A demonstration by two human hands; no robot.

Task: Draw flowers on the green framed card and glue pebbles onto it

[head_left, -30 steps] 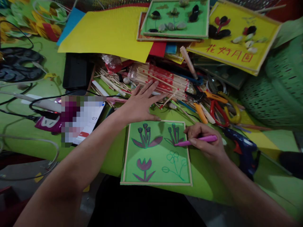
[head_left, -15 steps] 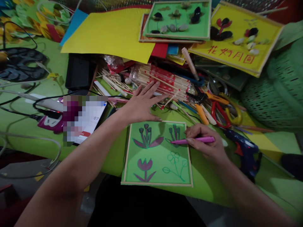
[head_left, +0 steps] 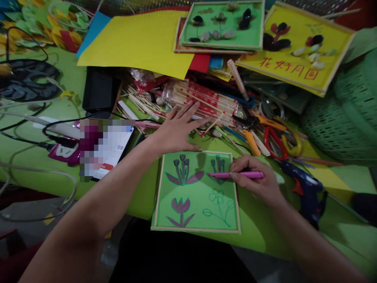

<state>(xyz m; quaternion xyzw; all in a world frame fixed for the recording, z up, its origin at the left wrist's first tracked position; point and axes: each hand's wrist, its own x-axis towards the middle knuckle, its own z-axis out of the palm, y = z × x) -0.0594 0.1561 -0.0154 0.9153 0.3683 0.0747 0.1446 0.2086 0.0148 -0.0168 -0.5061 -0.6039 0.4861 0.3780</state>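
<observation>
A green card (head_left: 197,196) framed with thin wooden sticks lies at the table's front edge, bearing several drawn flowers. Two of them, at the left, are filled in purple; the flower at the lower right is only a green outline. My right hand (head_left: 255,179) grips a pink marker (head_left: 247,174), its tip on a leaf of the upper right flower. Fingers spread, my left hand (head_left: 181,127) reaches past the card's top edge, its thumb near that edge and its fingertips by a bundle of wooden sticks (head_left: 203,96).
Behind the card lie scissors (head_left: 273,141), a capped pale marker (head_left: 238,78) and loose sticks. A blue glue gun (head_left: 304,188) and a green basket (head_left: 341,114) are at the right. A phone (head_left: 114,149) and a power strip (head_left: 63,153) with cables sit left. Finished framed pictures (head_left: 220,25) lie at the back.
The marker's tip has moved slightly left and up along the leaf, with my right hand following. My left hand stays in place.
</observation>
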